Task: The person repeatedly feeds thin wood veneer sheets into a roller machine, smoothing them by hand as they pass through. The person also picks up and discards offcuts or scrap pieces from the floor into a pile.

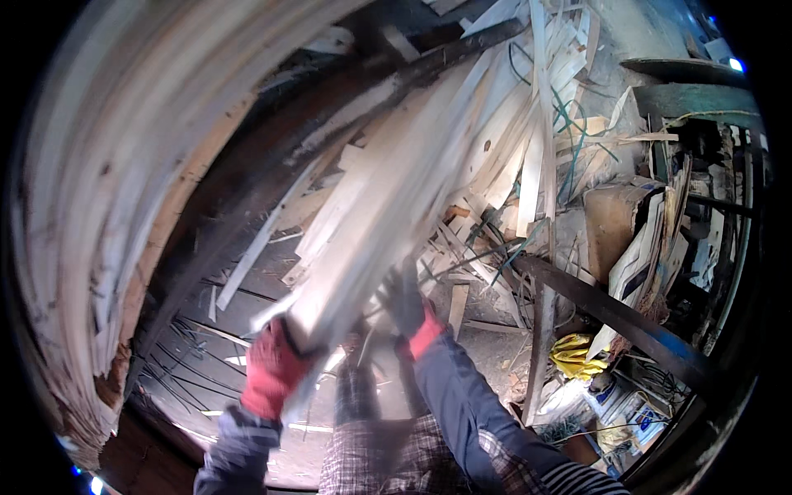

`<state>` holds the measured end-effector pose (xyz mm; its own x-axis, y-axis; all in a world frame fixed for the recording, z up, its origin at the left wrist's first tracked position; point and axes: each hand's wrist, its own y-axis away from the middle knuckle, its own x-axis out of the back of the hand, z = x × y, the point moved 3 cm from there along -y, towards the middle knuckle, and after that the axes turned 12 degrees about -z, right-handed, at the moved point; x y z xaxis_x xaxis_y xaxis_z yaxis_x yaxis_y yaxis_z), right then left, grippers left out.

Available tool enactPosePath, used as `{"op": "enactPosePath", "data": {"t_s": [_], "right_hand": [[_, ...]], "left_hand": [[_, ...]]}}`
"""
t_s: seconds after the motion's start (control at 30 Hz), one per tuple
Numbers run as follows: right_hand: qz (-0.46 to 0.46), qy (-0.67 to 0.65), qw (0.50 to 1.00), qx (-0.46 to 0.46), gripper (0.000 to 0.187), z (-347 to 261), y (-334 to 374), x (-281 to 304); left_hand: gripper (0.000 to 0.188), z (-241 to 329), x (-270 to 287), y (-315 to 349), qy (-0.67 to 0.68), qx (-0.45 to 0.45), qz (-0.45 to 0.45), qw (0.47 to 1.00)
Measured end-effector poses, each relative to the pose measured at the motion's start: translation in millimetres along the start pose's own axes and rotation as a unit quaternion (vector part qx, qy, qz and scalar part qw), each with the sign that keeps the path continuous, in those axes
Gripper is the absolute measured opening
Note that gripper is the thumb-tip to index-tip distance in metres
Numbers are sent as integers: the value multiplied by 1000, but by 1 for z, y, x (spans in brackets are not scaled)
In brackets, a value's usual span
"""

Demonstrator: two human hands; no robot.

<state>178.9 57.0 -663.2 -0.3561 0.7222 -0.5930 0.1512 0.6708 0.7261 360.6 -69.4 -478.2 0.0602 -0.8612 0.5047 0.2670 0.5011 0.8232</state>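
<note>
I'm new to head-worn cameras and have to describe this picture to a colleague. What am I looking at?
There is no robot here: the hands belong to a person wearing gloves. The single picture comes from a wide fisheye camera on their head, looking down, so straight edges bend near the rim.

The left hand, in a red and dark glove, grips the near end of a bundle of thin wood strips. The right hand is beside the bundle; blur hides whether it is gripping too.

Loose wood scraps litter the floor, along with thin dark strands. A tall stack of wood sheets curves along the left. At right are a dark bar and a crumpled yellow item.
</note>
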Motion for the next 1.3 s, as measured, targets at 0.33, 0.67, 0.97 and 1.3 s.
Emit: {"op": "enactPosePath", "data": {"t_s": [0.33,0.67,0.97,1.3], "right_hand": [[-6,425,896,-129,57,-58,287,-107],[-25,460,887,-3,49,-123,437,-178],[-321,224,914,106,43,-115,559,-309],[-215,154,872,411,39,-266,657,-309]], "left_hand": [[57,-40,-27,310,85,169,-131,973],[56,23,1,388,192,-58,-5,980],[56,21,38,479,184,-237,44,953],[55,128,103,545,92,-475,-58,873]]}}
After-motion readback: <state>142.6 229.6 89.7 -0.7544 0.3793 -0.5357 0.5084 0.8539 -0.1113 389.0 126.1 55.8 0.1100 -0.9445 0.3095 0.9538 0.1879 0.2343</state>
